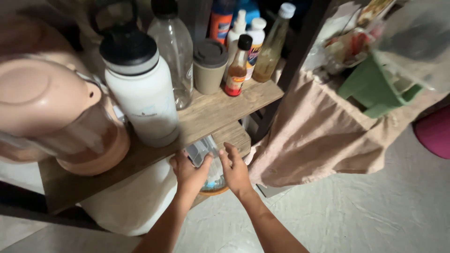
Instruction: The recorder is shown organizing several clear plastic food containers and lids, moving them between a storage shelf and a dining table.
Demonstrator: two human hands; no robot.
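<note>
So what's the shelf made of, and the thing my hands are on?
The shelf looks like unfinished wood: matte brown with visible grain. The container between the left hand and right hand looks like clear glossy plastic, since light shows through; glass is possible.

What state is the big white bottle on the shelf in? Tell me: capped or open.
Capped. The white bottle stands upright on the wooden shelf with its black lid seated on top.
</note>
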